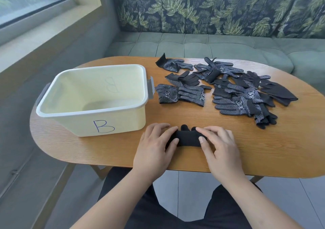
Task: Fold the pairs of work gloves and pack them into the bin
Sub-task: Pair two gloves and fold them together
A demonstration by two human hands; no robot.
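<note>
A folded black glove pair [187, 138] lies near the table's front edge. My left hand [154, 146] holds its left end, fingers curled over it. My right hand [218, 146] holds its right end the same way, thumb pressed on the front. Black glove fingertips poke out behind the bundle. A pale yellow bin [91, 112] marked "B" stands on the left of the table, with nothing inside. Several loose dotted black gloves [233, 91] are spread over the right and far side of the table.
The oval wooden table [263, 149] has bare surface in front of the loose gloves and right of my hands. A green bench seat with a leaf-print backrest [219, 7] runs behind it. A window sill is at the far left.
</note>
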